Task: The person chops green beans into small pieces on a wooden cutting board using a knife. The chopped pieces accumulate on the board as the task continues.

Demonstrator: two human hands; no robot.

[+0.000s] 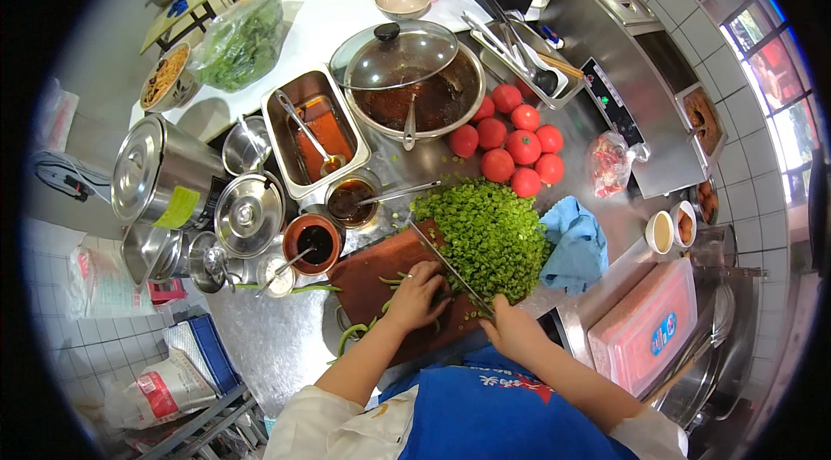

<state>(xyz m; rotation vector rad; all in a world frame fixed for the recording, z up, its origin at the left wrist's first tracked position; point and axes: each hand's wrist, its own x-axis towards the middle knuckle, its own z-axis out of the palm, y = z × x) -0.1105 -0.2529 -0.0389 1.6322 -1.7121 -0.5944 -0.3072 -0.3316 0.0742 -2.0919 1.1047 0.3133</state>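
My right hand (517,334) is closed round the handle of a kitchen knife (446,265), whose long blade slants across a brown cutting board (372,274). On the board, beside the blade, my left hand (419,297) presses down with curled fingers over some long, thin green pods (387,279); its fingertips are partly hidden. Beyond the blade lies a large heap of chopped green pieces (489,239). More whole pods (349,337) stick out at the board's near left edge. A crumpled blue cloth (575,244) touches the right side of the heap.
Several tomatoes (522,147) sit behind the heap. A lidded pan of dark sauce (415,114), a steel tray of red oil (322,144) and a brown sauce bowl (312,244) stand farther left. At right are a clear-lidded box (645,326) and small cups (660,232).
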